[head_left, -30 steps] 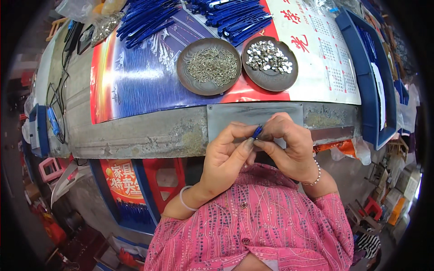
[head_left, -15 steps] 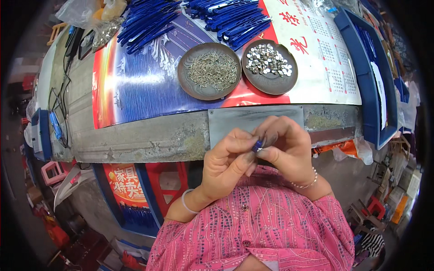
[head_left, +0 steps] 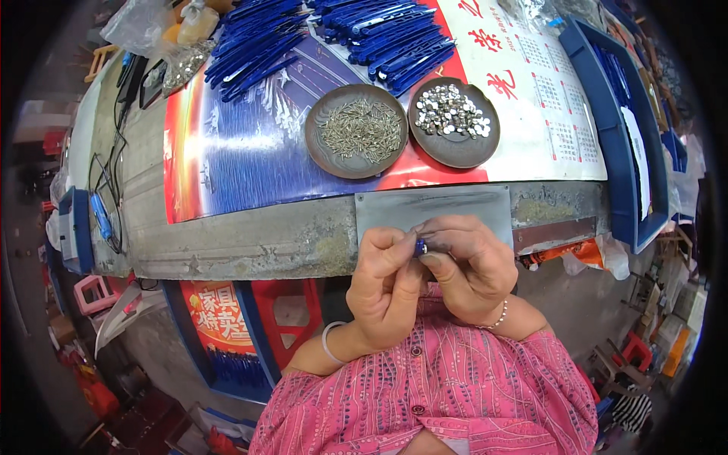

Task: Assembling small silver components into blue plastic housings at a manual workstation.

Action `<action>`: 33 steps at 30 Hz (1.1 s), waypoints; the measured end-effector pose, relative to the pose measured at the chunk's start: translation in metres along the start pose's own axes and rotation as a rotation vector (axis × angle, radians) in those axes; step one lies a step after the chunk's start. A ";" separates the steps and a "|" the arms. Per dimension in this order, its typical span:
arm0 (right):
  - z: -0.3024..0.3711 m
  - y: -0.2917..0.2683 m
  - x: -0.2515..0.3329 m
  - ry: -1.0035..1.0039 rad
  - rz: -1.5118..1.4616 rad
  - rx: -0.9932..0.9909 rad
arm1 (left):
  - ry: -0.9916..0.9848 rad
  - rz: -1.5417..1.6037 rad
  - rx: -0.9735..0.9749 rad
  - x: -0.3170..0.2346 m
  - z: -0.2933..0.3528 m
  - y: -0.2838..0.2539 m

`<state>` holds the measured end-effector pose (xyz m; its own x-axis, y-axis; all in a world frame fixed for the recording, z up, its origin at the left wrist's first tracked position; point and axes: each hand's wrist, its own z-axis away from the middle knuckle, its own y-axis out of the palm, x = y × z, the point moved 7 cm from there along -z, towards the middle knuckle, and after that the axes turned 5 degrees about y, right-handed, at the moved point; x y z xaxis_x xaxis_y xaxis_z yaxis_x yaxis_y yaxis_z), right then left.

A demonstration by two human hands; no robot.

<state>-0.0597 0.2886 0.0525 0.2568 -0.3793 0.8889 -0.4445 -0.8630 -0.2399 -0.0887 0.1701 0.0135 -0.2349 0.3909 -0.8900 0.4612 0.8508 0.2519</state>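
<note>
My left hand [head_left: 385,284] and my right hand [head_left: 474,265] meet in front of the pink shirt, near the table's edge. Between their pinched fingertips is a small blue piece [head_left: 421,247] with a bright metallic spot; the fingers hide most of it, so its full shape cannot be made out. Beyond the hands stands a dark round dish [head_left: 356,172] of small brass-coloured pins [head_left: 360,129]. Beside it, on the right, another dark dish [head_left: 455,157] holds shiny silver discs [head_left: 447,110]. Long slim blue plastic pieces [head_left: 394,38] lie heaped behind the dishes.
A grey metal plate [head_left: 432,201] lies at the worn table's [head_left: 243,250] front edge. Calendar posters [head_left: 265,167] cover the tabletop. A blue crate [head_left: 618,152] stands at right; another blue crate [head_left: 250,387] sits low at left, next to a red stool [head_left: 292,303]. Cables [head_left: 114,174] trail at far left.
Both hands have shifted slightly down and left in view, still pinching the blue piece, and their fingers have closed in tighter. The whole scene has shifted slightly as the view moved.
</note>
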 end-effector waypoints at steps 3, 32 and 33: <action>-0.003 -0.003 -0.004 0.074 -0.059 0.047 | 0.007 0.036 0.015 0.002 0.000 0.002; -0.008 -0.022 -0.016 0.102 0.176 -0.018 | -0.428 0.409 -0.050 0.024 0.015 0.013; -0.004 -0.030 -0.012 0.123 0.174 -0.104 | -0.439 0.413 -0.041 0.025 0.015 0.013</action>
<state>-0.0531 0.3202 0.0504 0.0653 -0.4702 0.8801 -0.5603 -0.7471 -0.3576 -0.0760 0.1855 -0.0116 0.3356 0.5183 -0.7866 0.4034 0.6756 0.6172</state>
